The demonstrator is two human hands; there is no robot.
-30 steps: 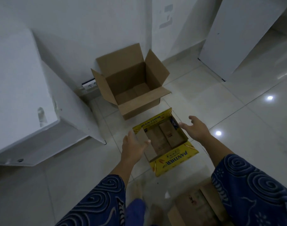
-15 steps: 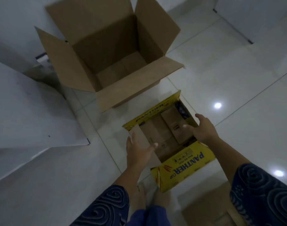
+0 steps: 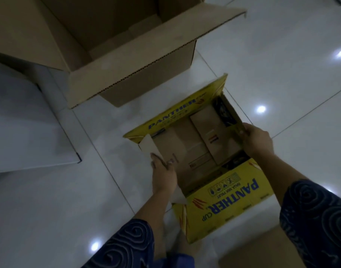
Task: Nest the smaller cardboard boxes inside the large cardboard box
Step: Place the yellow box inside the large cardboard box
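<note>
A yellow "Panther Cup" cardboard box (image 3: 222, 202) sits open on the white tile floor in the middle of the head view, with small brown boxes (image 3: 208, 136) lying inside it. My left hand (image 3: 163, 174) grips the box's left end flap. My right hand (image 3: 255, 141) grips its right end flap. The large plain brown cardboard box (image 3: 131, 74) stands open just beyond it at the upper left, flaps spread, its inside bare.
A white panel (image 3: 22, 120) lies at the left, close to the large box. Another brown cardboard piece (image 3: 262, 252) shows at the bottom right edge. Glossy white floor tiles (image 3: 282, 64) spread to the right.
The view has dropped closer to the boxes. Both hands moved from hovering over the yellow box to gripping its left and right end flaps.
</note>
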